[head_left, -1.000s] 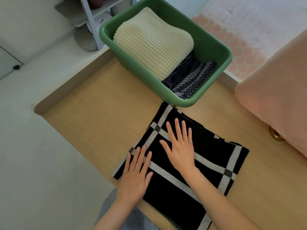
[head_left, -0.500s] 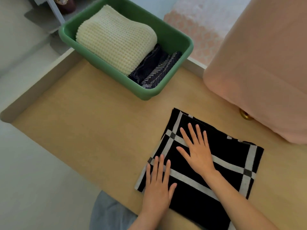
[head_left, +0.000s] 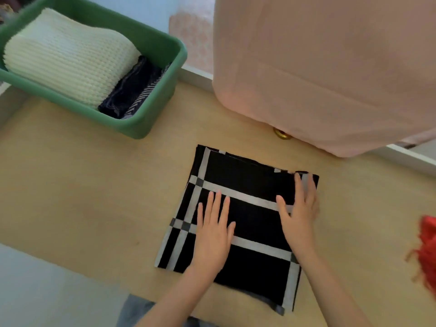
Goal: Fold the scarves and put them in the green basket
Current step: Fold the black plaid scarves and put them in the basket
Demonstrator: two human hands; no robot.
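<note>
A black scarf with white stripes (head_left: 247,185) lies folded flat on the wooden table (head_left: 82,197). My left hand (head_left: 213,234) presses flat on its middle with straight fingers. My right hand (head_left: 298,208) lies flat near the scarf's far right corner, fingers straight. The green basket (head_left: 153,119) stands at the far left and holds a folded cream knitted scarf (head_left: 68,57) and a dark navy patterned scarf (head_left: 134,90).
A large pink cloth-covered object (head_left: 318,67) rises at the back right, with a small brass knob (head_left: 282,134) at its foot. A red fringed scarf (head_left: 427,251) shows at the right edge. The table's near edge runs just under the black scarf.
My right hand has slid from the scarf's middle to its far right corner. My left hand has moved a little toward the middle. The camera has swung right, bringing the red scarf into view.
</note>
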